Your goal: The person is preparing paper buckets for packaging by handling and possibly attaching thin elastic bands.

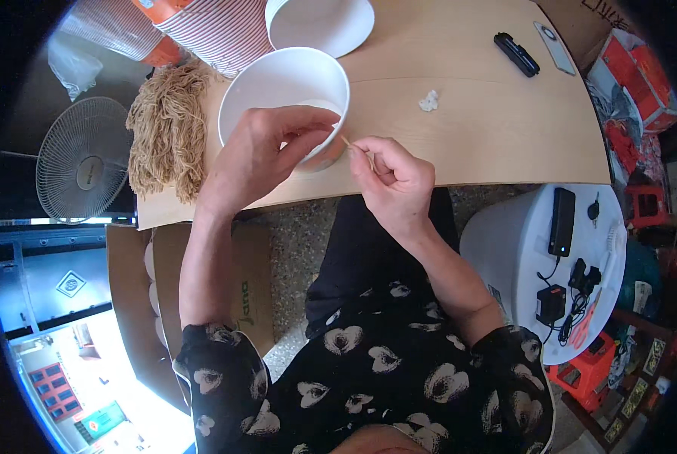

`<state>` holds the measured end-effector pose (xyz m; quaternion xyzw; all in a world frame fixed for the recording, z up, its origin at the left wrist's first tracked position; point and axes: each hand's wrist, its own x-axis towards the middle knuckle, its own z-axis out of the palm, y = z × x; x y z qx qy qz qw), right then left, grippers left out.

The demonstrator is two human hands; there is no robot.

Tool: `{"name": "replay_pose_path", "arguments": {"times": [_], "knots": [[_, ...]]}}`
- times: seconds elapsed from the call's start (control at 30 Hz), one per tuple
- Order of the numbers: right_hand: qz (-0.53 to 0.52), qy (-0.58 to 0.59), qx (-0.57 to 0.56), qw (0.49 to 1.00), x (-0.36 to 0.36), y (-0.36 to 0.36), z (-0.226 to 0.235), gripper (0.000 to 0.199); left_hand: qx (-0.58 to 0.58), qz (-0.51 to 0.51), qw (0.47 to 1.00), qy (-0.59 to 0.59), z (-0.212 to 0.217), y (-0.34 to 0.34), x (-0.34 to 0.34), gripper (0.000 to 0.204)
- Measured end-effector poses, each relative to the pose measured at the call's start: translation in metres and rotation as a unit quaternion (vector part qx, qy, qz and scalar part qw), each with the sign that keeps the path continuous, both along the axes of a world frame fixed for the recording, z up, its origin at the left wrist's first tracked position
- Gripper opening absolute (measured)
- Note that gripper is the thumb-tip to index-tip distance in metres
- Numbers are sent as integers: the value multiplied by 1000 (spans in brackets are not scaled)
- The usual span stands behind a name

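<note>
A white paper bucket (241,89) stands near the front edge of the table, its mouth tilted toward me. My left hand (259,147) reaches over it, thumb and fingers brought together just inside the right part of the rim. What those fingertips hold is hidden. Just outside the same rim, my right hand (399,181) pinches a thin tan string (346,141) between thumb and forefinger, its end pointing at the bucket wall. Left of the bucket, a thick bundle of tan strings (168,132) hangs over the table edge.
Behind stand another white bucket (319,29) and a stack of nested buckets (213,34). A white scrap (429,101), a black clip-like object (516,54) and a fan (85,163) surround the work. A cardboard box (232,295) sits below; a white drum (531,227) carries chargers and scissors.
</note>
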<state>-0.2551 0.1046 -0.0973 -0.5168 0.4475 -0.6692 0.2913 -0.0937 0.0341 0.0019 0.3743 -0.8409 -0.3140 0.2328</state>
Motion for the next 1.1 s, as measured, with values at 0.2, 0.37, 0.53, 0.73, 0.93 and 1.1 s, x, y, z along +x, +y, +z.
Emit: {"name": "replay_pose_path", "arguments": {"times": [0.2,0.37,0.53,0.73,0.93,1.1], "knots": [[-6,27,6,1000,1,-4,6,4,10,4,1000,-6,-2,-2,4,20],[14,-5,4,1000,1,-9,9,4,10,0,1000,0,-4,-5,-1,19],[28,-20,22,999,1,-13,7,4,2,-14,1000,-6,0,-8,-1,15],[31,-19,35,999,0,-10,7,5,-23,-8,1000,-5,-5,-10,2,12],[25,-2,30,999,-2,0,13,5,-22,-5,998,52,-8,-13,1,14],[29,-1,30,999,-1,-4,12,5,-13,-28,999,23,-6,-13,3,15]]}}
